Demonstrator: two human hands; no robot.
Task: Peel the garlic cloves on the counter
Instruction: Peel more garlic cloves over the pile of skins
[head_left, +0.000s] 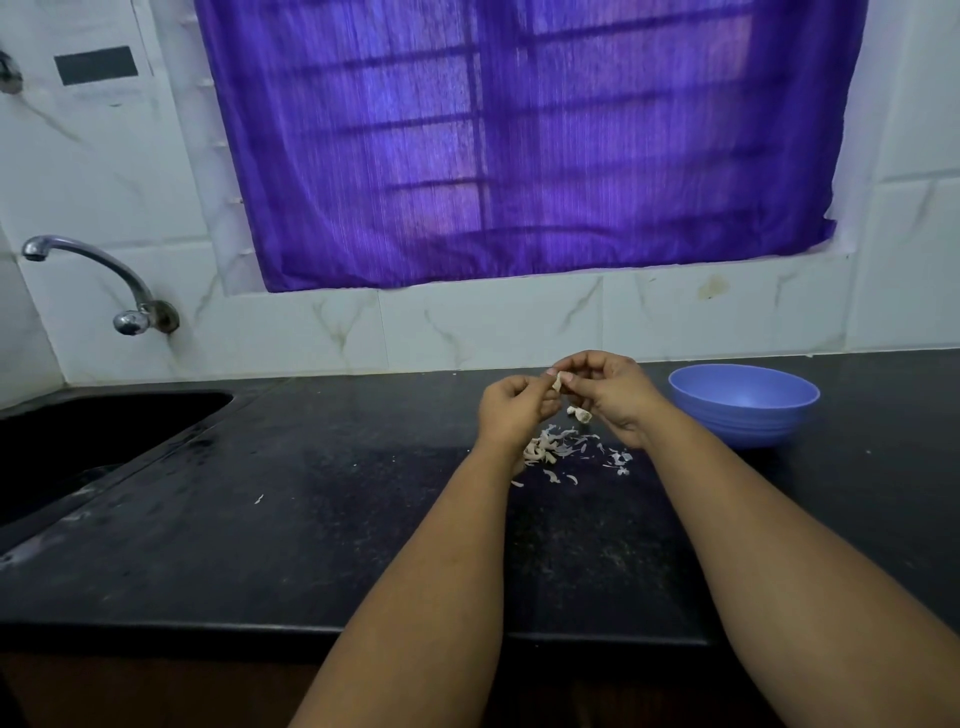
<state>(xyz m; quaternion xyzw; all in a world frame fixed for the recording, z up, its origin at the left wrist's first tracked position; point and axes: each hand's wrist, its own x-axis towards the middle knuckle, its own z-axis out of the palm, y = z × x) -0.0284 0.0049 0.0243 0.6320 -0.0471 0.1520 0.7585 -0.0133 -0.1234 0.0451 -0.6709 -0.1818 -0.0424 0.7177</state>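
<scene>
Both hands are raised a little above the black counter (311, 519), near its back. A small pale garlic clove (558, 382) is pinched between the fingertips of my left hand (511, 410) and my right hand (610, 395). Another clove (581, 413) lies on the counter just under my right hand. A heap of thin, pale garlic peels (558, 452) is scattered on the counter below the hands.
A blue plastic bowl (748, 415) stands on the counter to the right of my hands. A dark sink (78, 447) is set into the counter at the left, with a metal tap (104, 275) on the tiled wall above it. A purple curtain covers the window behind.
</scene>
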